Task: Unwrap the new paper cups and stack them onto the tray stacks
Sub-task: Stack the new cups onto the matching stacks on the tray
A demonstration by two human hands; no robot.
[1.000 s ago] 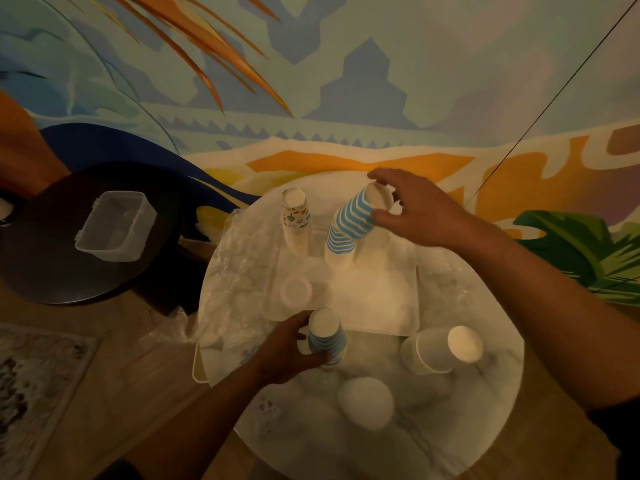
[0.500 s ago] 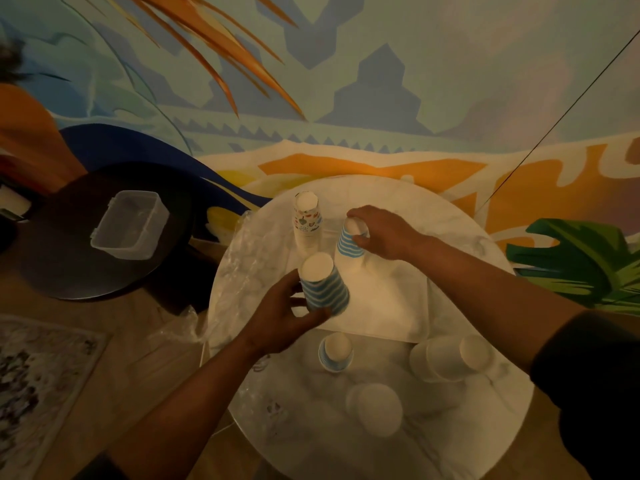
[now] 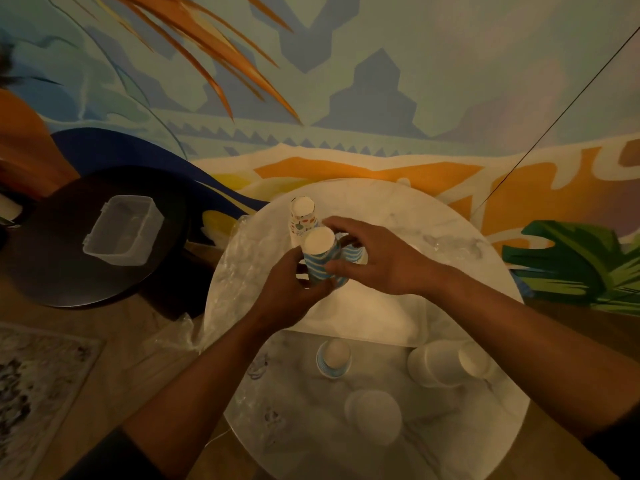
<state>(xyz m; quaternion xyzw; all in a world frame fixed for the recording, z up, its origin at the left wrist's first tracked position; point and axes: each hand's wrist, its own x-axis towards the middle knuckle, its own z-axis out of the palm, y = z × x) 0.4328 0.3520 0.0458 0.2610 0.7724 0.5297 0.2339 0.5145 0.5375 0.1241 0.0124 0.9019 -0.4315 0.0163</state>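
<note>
Paper cups with blue stripes (image 3: 320, 259) are the ones in play: a short upside-down stack of them is held above the white tray (image 3: 367, 313), right beside the blue-striped stack (image 3: 353, 254) already standing on it.

Going left to right: a clear plastic box (image 3: 123, 230) sits on the dark round table (image 3: 52, 258), and crumpled plastic wrap (image 3: 239, 258) lies over the left edge of the marble table (image 3: 450, 237). The left hand (image 3: 287, 292) has its fingers curled round the lower part of the held stack. Behind it stands the patterned cup stack (image 3: 303, 218). The right hand (image 3: 377, 258) closes on the same held stack from the other side, thumb low and fingers over the top.

Half a second ago the left hand alone carried these cups, lower and nearer the person, while the right hand steadied the tray stack. Now the cups have gone up and forward and the right hand has let go of the tray stack to meet them. That suggests the stack is about to be seated.

More cups wait in front: a blue-striped cup (image 3: 333, 358), a white stack on its side (image 3: 450, 362) and a white upturned cup (image 3: 374, 414).
</note>
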